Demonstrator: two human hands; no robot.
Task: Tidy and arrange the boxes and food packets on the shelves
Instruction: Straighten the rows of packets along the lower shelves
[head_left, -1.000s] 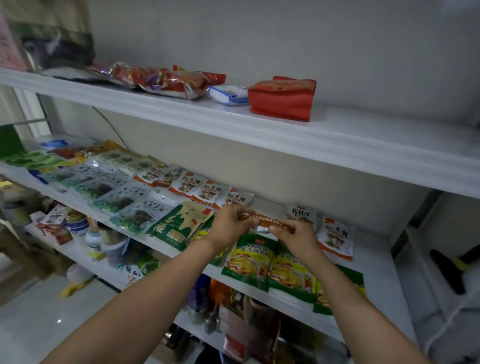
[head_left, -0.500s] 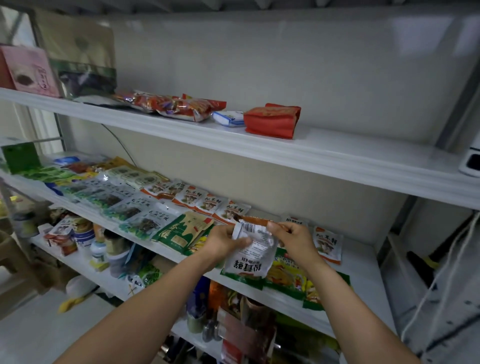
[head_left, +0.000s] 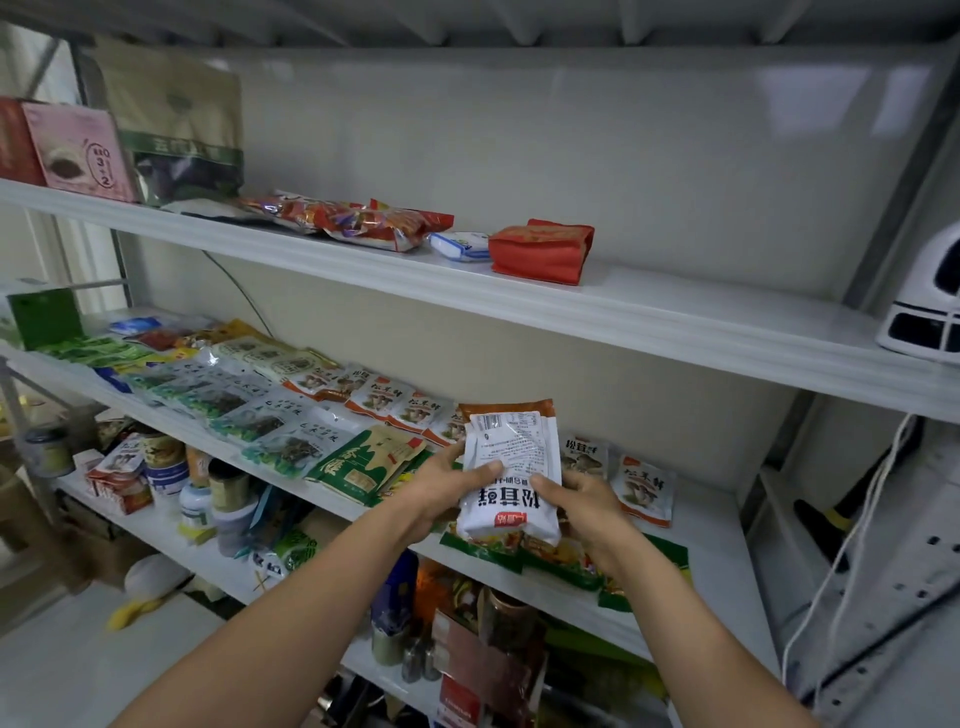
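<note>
Thumbs are pressed onto the face of a white packet (head_left: 511, 467), which is gripped at its left edge by the left hand (head_left: 447, 488) and at its right edge by the right hand (head_left: 587, 506). The packet is held upright, print upside down, just above the middle shelf (head_left: 719, 545), over green packets (head_left: 563, 564) laid flat there. An orange packet (head_left: 506, 408) is seen directly behind its top.

Big black characters 松茸鲜, upside down, across the white plastic food packet (head_left: 511, 483), fine print above them too small to read; same 松茸鲜 on the small white sachet (head_left: 584, 451) behind it; up top, the pink cardboard box (head_left: 78, 148) shows 3+2
</note>
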